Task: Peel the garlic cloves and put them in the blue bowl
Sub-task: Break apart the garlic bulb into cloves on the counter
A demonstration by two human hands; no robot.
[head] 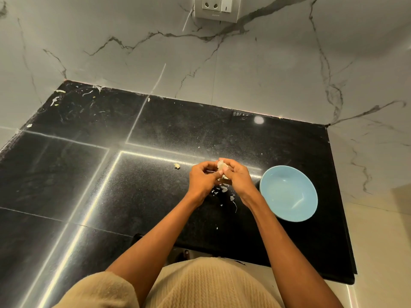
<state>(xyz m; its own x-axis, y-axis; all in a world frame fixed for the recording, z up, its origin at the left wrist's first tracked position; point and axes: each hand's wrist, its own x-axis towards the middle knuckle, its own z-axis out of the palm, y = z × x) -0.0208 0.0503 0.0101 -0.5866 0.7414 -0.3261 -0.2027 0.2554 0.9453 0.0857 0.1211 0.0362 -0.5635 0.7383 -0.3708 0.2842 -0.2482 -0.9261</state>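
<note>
Both hands meet over the middle of the black counter (133, 196). My right hand (238, 176) grips a pale garlic piece (222, 166) with papery skin. My left hand (202, 176) pinches at it from the left, fingers curled. Bits of garlic skin (224, 190) lie scattered on the counter just under the hands. A small separate garlic bit (177, 166) lies to the left of the hands. The blue bowl (289, 193) stands to the right of my right hand and looks empty.
More skin scraps (55, 100) lie at the counter's far left corner. Marble-pattern walls (244, 63) enclose the counter at the back and right, with a wall socket (216, 7) above. The counter's front edge runs close to my body.
</note>
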